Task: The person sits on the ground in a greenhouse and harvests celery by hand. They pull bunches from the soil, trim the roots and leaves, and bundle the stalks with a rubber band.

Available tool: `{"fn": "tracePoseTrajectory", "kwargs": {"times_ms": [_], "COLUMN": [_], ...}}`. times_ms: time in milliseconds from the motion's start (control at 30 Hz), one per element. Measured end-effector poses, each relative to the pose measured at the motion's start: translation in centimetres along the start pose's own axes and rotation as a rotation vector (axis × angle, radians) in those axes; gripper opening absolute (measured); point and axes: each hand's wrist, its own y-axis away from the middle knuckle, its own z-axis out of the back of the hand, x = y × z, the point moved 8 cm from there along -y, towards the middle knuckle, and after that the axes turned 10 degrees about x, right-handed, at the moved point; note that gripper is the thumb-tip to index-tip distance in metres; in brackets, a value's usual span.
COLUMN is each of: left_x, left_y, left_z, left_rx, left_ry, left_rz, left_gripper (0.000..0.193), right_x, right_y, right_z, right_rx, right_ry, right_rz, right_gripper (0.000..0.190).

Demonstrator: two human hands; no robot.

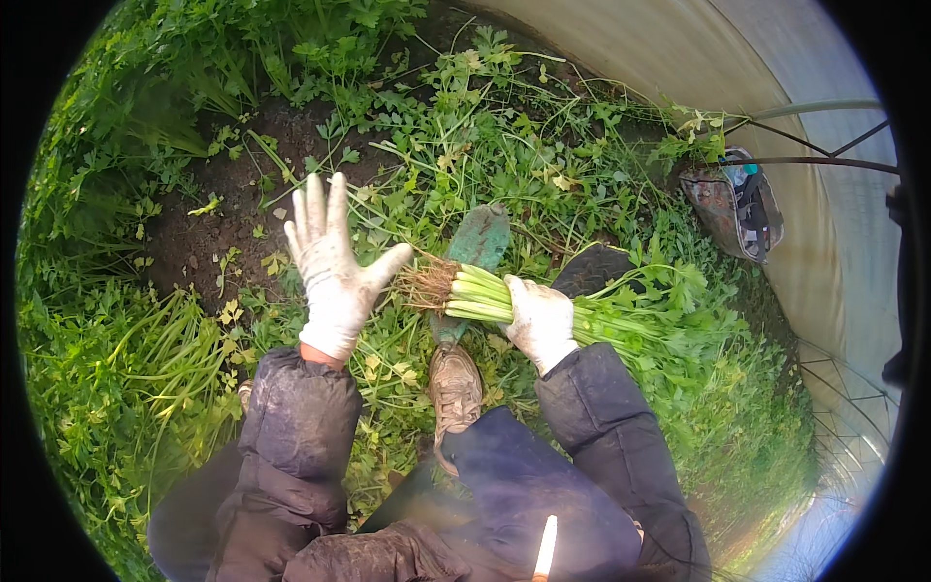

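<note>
My right hand (540, 320), in a soiled white glove, is closed round the stalks of a bunch of celery (480, 292). The bunch lies sideways, its brown roots (434, 286) towards the left and its leaves spreading to the right. My left hand (331, 265), gloved too, is raised with fingers spread and palm empty; its thumb tip is close to the roots. Beneath the bunch, a flat green object (480, 236) lies in front of my brown laced shoe (455, 385). A white, blade-like object (546, 545) shows over my dark clothing at the lower edge.
Celery plants (240, 44) stand at the upper left, beside bare soil (211, 240). Cut stalks (174, 356) lie at the left. A dark flat object (596, 269) rests beyond my right hand. An open bag (734, 207) sits near the plastic sheeting (785, 291) and metal frame (807, 161).
</note>
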Motion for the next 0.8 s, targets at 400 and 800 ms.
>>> {"fn": "tracePoseTrajectory", "kwargs": {"times_ms": [400,800], "left_x": [-10.8,-9.6], "left_y": [3.7,5.6], "left_z": [-13.0,-7.8], "left_rx": [0.469,0.368], "left_ry": [-0.05,-0.005], "left_rz": [-0.598,-0.505], "left_gripper": [0.035,0.091], "right_x": [-0.2,-2.0], "right_y": [-0.6,-1.2], "right_z": [0.6,-0.5], "right_rx": [0.025,-0.012], "right_ry": [-0.019,0.059], "right_rz": [-0.006,-0.032], "right_gripper": [0.068,0.052]}}
